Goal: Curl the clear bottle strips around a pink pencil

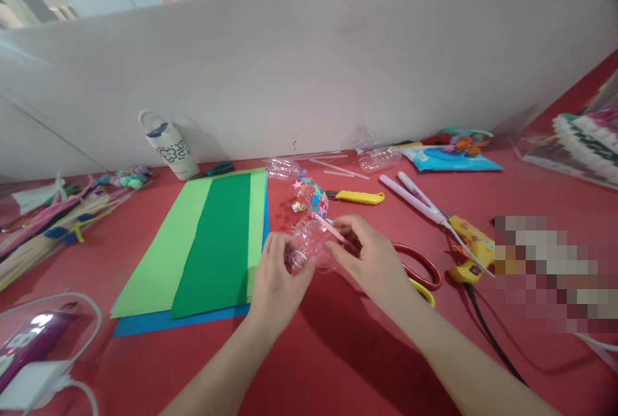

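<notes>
My left hand (pixel 279 274) is closed on a clear plastic bottle piece (pixel 311 239), gripping it near its round, ringed end. My right hand (pixel 371 260) pinches a thin pink strip (pixel 328 226), possibly a straw, that lies against the upper right of the clear piece. Whether the strip is attached there I cannot tell. Just beyond the hands sits another clear plastic piece dotted with star stickers (pixel 313 198). A yellow utility knife (pixel 360 197) lies to its right. Red-handled scissors (pixel 425 266) are partly hidden behind my right forearm.
Green and blue sheets (pixel 217 242) lie at left. A white tumbler (pixel 171 152) stands by the white partition (pixel 299 75). Cut bottles (pixel 380 159), pink strips (pixel 340 168) and a blue packet (pixel 454 158) are at the back. A hair straightener (pixel 415 200) and yellow glue gun (pixel 470 252) lie right.
</notes>
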A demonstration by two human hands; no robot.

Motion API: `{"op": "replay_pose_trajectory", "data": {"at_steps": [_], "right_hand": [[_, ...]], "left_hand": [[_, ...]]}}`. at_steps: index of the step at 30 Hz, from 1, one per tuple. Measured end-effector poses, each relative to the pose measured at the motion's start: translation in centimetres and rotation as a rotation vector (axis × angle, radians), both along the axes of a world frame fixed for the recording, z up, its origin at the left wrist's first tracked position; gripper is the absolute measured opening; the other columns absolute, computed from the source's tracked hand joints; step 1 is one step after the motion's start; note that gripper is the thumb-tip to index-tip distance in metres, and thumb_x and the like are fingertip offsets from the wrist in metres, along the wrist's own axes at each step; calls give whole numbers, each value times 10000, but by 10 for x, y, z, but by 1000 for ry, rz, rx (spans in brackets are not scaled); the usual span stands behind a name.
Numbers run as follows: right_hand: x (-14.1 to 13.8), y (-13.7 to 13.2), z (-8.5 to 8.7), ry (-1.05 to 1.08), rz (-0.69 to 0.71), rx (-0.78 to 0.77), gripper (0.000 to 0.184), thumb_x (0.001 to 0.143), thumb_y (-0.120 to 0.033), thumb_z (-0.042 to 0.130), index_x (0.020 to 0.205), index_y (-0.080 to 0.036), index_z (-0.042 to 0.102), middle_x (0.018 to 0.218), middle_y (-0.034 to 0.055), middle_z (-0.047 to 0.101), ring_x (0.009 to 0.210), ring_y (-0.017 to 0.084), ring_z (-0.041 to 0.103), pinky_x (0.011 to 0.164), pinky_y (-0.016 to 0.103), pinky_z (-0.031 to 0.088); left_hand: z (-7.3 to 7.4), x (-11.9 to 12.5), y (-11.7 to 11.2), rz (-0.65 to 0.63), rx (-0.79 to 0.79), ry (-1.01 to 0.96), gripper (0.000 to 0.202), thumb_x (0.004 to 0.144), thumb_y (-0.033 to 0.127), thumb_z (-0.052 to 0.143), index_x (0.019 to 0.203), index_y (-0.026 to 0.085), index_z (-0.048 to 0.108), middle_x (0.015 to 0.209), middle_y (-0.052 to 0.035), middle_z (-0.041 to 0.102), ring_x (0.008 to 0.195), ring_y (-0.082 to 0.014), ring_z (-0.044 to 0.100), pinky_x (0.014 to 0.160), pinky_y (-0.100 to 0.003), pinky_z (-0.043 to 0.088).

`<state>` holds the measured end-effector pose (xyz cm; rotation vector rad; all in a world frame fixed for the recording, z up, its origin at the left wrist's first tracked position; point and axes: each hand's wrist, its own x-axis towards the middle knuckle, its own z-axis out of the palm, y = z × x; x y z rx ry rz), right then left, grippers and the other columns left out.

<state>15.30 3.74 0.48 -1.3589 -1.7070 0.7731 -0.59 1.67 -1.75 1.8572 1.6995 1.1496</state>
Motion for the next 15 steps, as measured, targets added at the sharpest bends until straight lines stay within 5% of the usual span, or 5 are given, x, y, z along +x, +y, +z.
{"op": "replay_pose_trajectory", "data": {"at_steps": [7, 15], "right_hand": [[10, 3, 2, 81, -268, 138, 170, 760, -215, 510, 924, -203, 552, 684, -22, 533, 538, 126, 457, 532, 241, 377], [10, 0, 2, 122, -247, 125, 124, 803, -274, 514, 806, -201, 614, 642, -10, 573, 583, 142, 508, 554, 244, 382]], "left_hand": [[-2, -1, 0, 11, -26, -83, 191, 746, 189, 589, 770, 225, 403, 752, 41, 435, 611, -110, 453, 573, -239, 377], [-10, -2, 4, -28, -71, -248, 217, 723, 175, 618, 775, 218, 413, 769, 43, 439, 608, -96, 495, 614, -255, 437]]}}
